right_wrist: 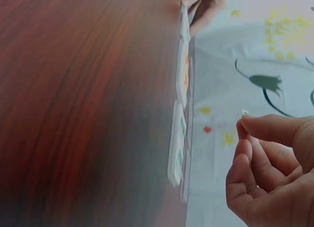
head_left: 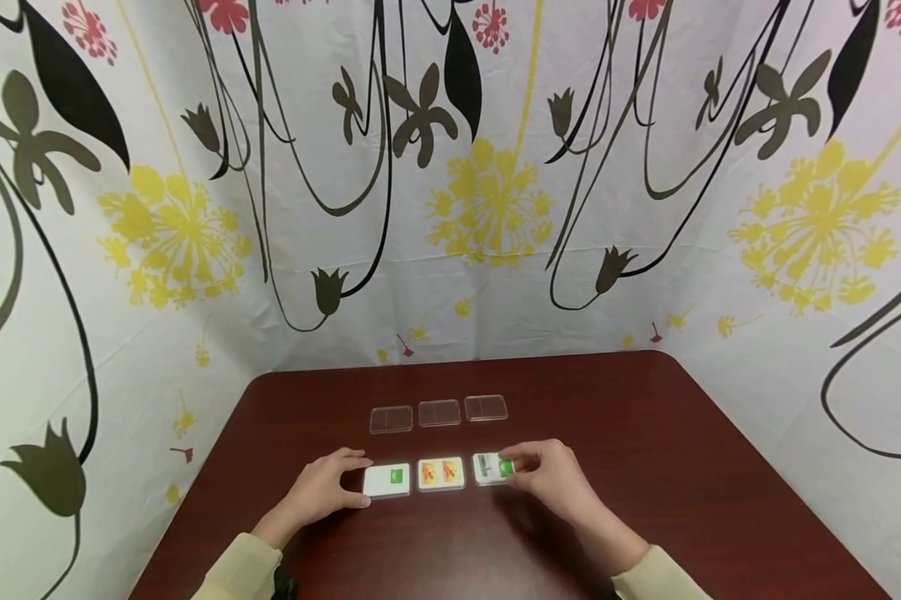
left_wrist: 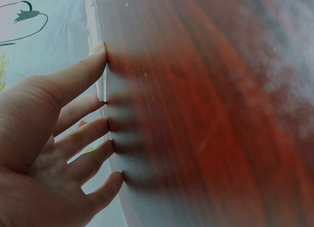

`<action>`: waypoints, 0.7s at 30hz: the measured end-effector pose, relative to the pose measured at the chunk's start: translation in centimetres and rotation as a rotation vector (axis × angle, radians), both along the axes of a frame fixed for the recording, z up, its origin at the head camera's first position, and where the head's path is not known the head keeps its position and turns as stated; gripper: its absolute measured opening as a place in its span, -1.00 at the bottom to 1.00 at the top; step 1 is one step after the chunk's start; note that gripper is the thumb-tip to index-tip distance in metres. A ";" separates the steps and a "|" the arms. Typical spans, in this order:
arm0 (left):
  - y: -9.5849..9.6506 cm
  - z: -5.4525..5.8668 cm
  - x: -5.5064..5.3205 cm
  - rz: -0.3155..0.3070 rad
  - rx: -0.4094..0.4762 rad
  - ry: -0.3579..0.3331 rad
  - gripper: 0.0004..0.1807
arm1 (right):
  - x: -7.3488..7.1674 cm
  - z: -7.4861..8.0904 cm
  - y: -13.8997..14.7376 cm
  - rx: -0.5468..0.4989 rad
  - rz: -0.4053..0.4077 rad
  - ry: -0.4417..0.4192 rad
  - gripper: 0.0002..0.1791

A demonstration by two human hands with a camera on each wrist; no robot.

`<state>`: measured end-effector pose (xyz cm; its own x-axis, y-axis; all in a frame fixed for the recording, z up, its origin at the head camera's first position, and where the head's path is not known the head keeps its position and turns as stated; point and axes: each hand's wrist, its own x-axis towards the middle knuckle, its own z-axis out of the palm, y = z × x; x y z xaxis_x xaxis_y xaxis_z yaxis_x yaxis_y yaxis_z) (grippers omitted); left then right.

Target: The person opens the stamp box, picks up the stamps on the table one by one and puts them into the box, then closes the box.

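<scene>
Three flat trays stand in a row on the table. The left tray (head_left: 378, 481) is white, with a green picture on its right half; my left hand (head_left: 321, 487) holds its left end between thumb and index finger. In the left wrist view the other fingers of that hand (left_wrist: 44, 133) touch the tabletop. The middle tray (head_left: 441, 473) shows two orange pictures. Over the right end of the right tray (head_left: 485, 468), my right hand (head_left: 558, 479) pinches a small white tile (right_wrist: 245, 112) between thumb and index finger, raised off the tray. The tile's face is mostly hidden.
Behind the row lie three clear plastic trays: a left one (head_left: 392, 420), a middle one (head_left: 439, 412) and a right one (head_left: 486, 407). The dark red wooden table (head_left: 570, 392) ends at a flower-printed cloth (head_left: 488, 317) hanging behind and at both sides.
</scene>
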<state>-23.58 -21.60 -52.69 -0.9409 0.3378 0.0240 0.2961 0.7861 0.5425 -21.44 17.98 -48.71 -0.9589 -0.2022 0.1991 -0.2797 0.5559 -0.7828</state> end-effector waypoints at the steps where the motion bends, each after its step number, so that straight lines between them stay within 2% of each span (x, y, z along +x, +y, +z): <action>1: 0.0 0.0 0.0 -0.002 0.001 -0.002 -0.32 | -0.1 0.0 -0.6 -0.002 0.011 0.008 -0.68; 10: 0.1 0.3 -0.1 0.006 -0.011 0.003 -0.32 | -1.3 0.3 -6.2 -0.035 0.105 0.040 -0.70; 21: 0.2 0.1 -0.1 0.017 -0.039 0.009 -0.33 | -2.7 0.5 -12.4 -0.035 0.167 -0.009 -0.78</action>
